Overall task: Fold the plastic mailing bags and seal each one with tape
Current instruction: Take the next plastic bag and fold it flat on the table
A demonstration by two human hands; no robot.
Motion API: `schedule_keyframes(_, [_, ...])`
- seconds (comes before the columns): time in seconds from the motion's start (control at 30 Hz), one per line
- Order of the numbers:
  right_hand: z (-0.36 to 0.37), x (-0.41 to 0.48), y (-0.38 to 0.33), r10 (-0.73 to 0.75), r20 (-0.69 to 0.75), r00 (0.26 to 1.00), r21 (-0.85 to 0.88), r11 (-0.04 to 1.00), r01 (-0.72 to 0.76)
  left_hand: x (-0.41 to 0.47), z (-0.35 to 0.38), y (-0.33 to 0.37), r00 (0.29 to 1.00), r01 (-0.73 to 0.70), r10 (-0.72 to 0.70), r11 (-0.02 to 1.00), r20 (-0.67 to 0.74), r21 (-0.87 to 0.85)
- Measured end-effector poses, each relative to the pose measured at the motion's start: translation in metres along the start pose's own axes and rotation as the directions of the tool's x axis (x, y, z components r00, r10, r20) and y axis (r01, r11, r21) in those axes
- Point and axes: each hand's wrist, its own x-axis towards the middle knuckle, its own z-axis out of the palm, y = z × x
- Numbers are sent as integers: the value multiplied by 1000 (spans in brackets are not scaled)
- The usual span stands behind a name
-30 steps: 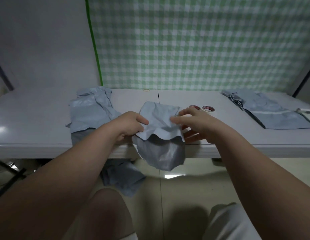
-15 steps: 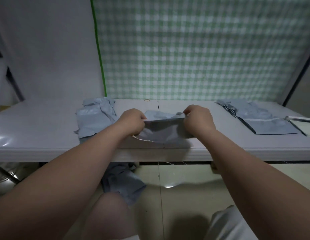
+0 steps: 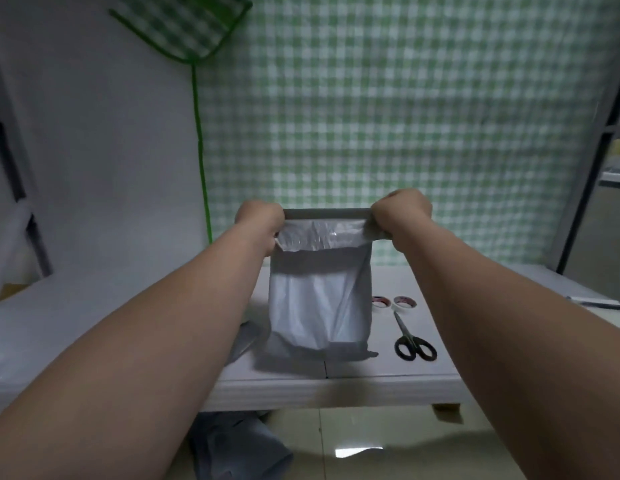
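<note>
- Half a second ago the mailing bag (image 3: 319, 299) sat crumpled low over the table (image 3: 336, 389) between the hands. Now it is lifted and hangs at full length in front of the checked cloth (image 3: 370, 133).
- The left hand (image 3: 260, 220) is fisted tight around the bag's upper left corner. The right hand (image 3: 402, 211) is fisted around the upper right corner, so the top edge is stretched taut between them.
- This two-corner hold probably lets the bag's own weight pull the creases out and squares the top flap (turned over toward the person) before folding.
- The bag's lower edge hangs over the middle of the table's front edge. I cannot tell whether it touches.
- Two tape rolls (image 3: 380, 301) sit just right of the bag, and the scissors (image 3: 412, 344) lie nearer the front edge. They are likely kept there within the right hand's reach for sealing.
- A heap of grey bags (image 3: 232, 445) lies on the floor below the front edge.
- Folding looks barely begun, and I see no tape on this bag yet.
</note>
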Motion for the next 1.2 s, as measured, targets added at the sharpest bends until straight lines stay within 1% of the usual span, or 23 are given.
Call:
schedule_keyframes(0.07, [6,11,1,8,21,1000,-13,1000,-8,13,5,-1,1000,26,-26,999,-9,22])
schedule_keyframes(0.13, [14,23,3,3,19,1000,13,1000,-3,22,11,-1,1000,7,-7,999,7,52])
schedule_keyframes(0.27, [32,45,5,-42,-34,999,104,994,45,41,21,-7,999,-28,28,1000,-28,-11])
schedule_keyframes(0.37, [45,50,16,-80,-35,996,99,992,83,50,25,-27,1000,-9,10,999,-12,31])
schedule_keyframes(0.43, [52,46,32,-90,3,996,57,994,90,49,26,-44,999,22,-24,997,21,68])
schedule_keyframes(0.53, [62,34,58,-86,71,994,-36,995,89,41,22,-74,991,18,-48,974,128,226])
schedule_keyframes(0.63, [66,16,84,-80,190,978,-193,974,117,27,12,-101,982,34,-105,916,156,401])
schedule_keyframes(0.73, [66,-6,105,-63,318,946,-342,923,177,6,3,-119,965,34,-164,851,205,524])
schedule_keyframes(0.8, [66,-18,116,-48,409,911,-436,867,241,-10,-3,-124,938,41,-228,822,262,568])
schedule_keyframes(0.87, [67,-28,126,-30,469,883,-497,817,292,-23,-9,-128,913,41,-264,818,310,574])
schedule_keyframes(1.0, [63,-45,142,-79,503,861,-532,757,380,-37,-19,-137,870,34,-343,757,353,653])
schedule_keyframes(1.07, [62,-47,147,-70,545,836,-575,695,432,-42,-24,-137,822,16,-401,727,404,687])
schedule_keyframes(1.13, [60,-48,149,-30,576,817,-615,642,457,-45,-27,-135,763,-11,-463,689,452,724])
schedule_keyframes(1.2, [56,-48,145,31,613,790,-650,589,481,-49,-28,-131,680,-49,-542,638,494,768])
